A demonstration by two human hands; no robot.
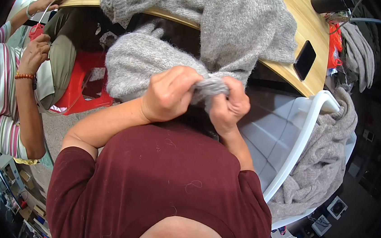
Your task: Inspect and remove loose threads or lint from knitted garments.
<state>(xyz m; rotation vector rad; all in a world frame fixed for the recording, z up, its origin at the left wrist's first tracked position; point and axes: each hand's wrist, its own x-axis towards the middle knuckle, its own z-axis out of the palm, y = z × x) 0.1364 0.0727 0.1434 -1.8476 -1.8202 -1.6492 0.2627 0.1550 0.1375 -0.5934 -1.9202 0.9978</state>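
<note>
A fuzzy grey knitted garment [250, 21] lies over the table's near edge and hangs down toward me. One bunched part of its knit is pinched between my two hands, close in front of my chest. My left hand [170, 93] is closed on the left end of this bunch. Gripping the right end is my right hand [229, 105], with thumb and fingers pressed together. The bunch between them is slightly blurred. To the left of the hands a wide grey section [145, 64] of the knit droops below the table edge.
A pale wooden table [312, 31] curves ahead, with a black phone [305, 60] near its edge. On my right stands a white plastic bin [311, 131] with grey knitwear [317, 167] over its side. At left, a co-worker's hand [35, 55] holds a red-handled tool [36, 31] beside a red stool [77, 95].
</note>
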